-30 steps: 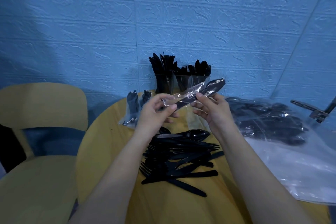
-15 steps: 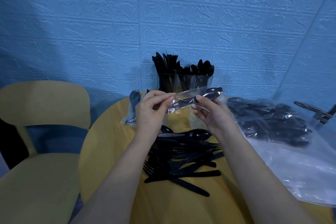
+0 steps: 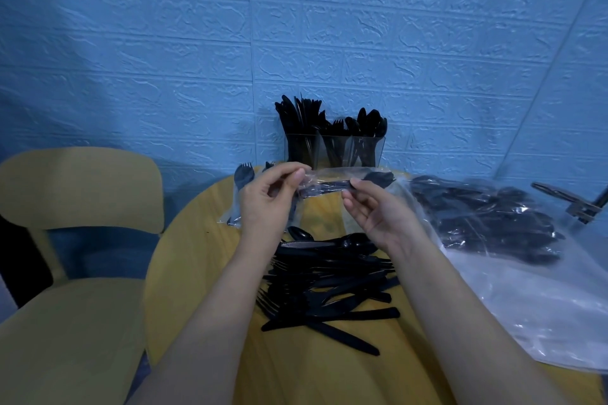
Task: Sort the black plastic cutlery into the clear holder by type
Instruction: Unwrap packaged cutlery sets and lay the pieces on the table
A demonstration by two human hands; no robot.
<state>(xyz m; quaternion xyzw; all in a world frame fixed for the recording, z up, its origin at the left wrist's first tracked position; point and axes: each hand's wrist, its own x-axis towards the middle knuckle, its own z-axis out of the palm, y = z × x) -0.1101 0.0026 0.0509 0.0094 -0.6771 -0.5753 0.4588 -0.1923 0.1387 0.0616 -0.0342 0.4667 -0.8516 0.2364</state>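
Both hands hold a clear-wrapped cutlery packet [image 3: 332,186] level above the round yellow table [image 3: 194,240]. My left hand [image 3: 266,204] pinches the wrapper's left end between thumb and fingers. My right hand [image 3: 378,210] pinches the black piece through the plastic near the middle. Behind the packet stands the clear holder [image 3: 334,149] against the wall, with knives in its left section, forks in the middle and spoons on the right. A loose pile of black cutlery [image 3: 325,276] lies on the table below my hands.
A big clear bag of wrapped cutlery [image 3: 487,223] spreads over the table's right side. Another wrapped packet [image 3: 241,187] lies left of my left hand. A yellow chair [image 3: 75,194] stands at the left. A metal clamp [image 3: 572,204] shows at the far right.
The packet has dropped from a tilt to nearly level, in front of the holder's base. My hands moved slightly apart along it.
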